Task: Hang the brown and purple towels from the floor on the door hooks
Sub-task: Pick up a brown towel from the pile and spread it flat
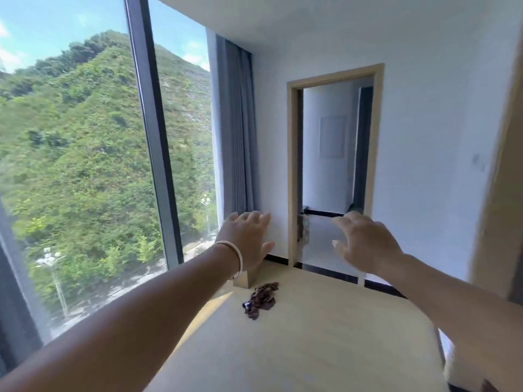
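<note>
Towels first: from the head camera, the only view I have, I judge the task barely begun, since neither hand holds any cloth and I can see no door hooks anywhere in the frame. One crumpled brown towel [261,299] lies on the pale wooden floor [325,335], near the corner where the big window [85,151] meets the white wall, just beside a small pale block [246,277] standing at the foot of that wall. The brown towel looks dark reddish brown, bunched and twisted into a loose heap with a strand trailing toward me, and a small pale spot like a tag at its near left side; I cannot tell its full shape. I cannot see a purple towel at all; it may be out of frame. My left hand [245,241], with a pale bangle [232,258] on the wrist, reaches forward with fingers spread and gripping nothing, raised in the air over the block and well above the towel. My right hand [365,244] reaches forward likewise, fingers spread and a little curved, empty, in front of the open doorway [335,165]. Both towels remain to be picked up and hung, as far as I can judge.
</note>
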`<action>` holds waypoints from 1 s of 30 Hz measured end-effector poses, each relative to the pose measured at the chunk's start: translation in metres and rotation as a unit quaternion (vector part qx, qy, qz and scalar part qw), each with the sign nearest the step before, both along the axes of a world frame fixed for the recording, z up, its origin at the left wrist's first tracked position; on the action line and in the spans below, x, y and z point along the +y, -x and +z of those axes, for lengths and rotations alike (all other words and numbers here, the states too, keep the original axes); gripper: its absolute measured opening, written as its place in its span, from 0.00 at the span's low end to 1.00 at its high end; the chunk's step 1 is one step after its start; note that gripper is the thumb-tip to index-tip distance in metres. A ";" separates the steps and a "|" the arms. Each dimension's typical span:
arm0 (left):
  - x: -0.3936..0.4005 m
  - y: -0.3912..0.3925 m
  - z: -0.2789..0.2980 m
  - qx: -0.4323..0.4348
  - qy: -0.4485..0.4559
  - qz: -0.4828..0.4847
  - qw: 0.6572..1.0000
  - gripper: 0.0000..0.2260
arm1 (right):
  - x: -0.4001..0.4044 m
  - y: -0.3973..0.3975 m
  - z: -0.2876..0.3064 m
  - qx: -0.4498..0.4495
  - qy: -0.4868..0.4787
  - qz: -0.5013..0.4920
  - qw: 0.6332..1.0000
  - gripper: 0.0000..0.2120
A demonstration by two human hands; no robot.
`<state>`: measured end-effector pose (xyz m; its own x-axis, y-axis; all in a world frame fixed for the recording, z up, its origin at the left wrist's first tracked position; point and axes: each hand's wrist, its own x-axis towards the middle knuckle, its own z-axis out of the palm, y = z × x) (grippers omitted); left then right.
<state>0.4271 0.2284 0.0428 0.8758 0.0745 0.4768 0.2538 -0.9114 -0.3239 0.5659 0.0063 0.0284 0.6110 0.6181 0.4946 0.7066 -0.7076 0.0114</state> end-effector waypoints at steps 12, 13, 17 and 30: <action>-0.102 -0.153 -0.036 0.026 0.012 -0.151 0.988 0.29 | -0.148 -0.074 -0.028 0.074 0.004 -0.187 0.980 0.25; -0.106 -0.165 -0.037 0.026 0.010 -0.160 0.987 0.29 | -0.153 -0.079 -0.030 0.077 0.007 -0.197 0.977 0.25; -0.109 -0.214 -0.038 0.023 0.009 -0.188 0.982 0.29 | -0.163 -0.108 -0.030 0.077 0.018 -0.234 0.969 0.25; -0.037 -0.373 -0.008 -0.010 0.014 -0.221 0.975 0.28 | -0.099 -0.231 0.007 0.078 0.013 -0.267 0.961 0.28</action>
<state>0.8003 0.1919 0.0352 0.8157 -0.2949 0.4976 -0.1596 -0.9416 -0.2965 0.7970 -0.0924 0.0354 0.9095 0.2070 0.3604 0.2380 -0.9703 -0.0433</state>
